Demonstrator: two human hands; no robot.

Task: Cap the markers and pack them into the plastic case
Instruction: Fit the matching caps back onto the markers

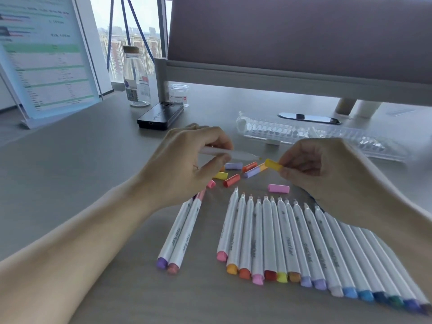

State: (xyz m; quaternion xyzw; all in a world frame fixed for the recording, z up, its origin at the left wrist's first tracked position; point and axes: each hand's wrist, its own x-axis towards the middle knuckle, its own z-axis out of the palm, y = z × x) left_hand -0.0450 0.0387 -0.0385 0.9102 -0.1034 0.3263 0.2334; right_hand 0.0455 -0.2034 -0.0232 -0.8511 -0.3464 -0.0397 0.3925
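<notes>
Left grip (187, 160) is clenched round a white marker (243, 155), held level above the surface (93, 183) with its tip pointing right. Right grip (327, 171) pinches a yellow cap (274, 165) just beside that tip, not on it. Nearer than the hands, a row of uncapped markers (280, 235) lies fanned side by side, two more markers (182, 232) lie apart to its left, loose caps (278, 188) are scattered between row and hands, and the clear plastic case (304, 134) lies farther back, beyond the right grip.
</notes>
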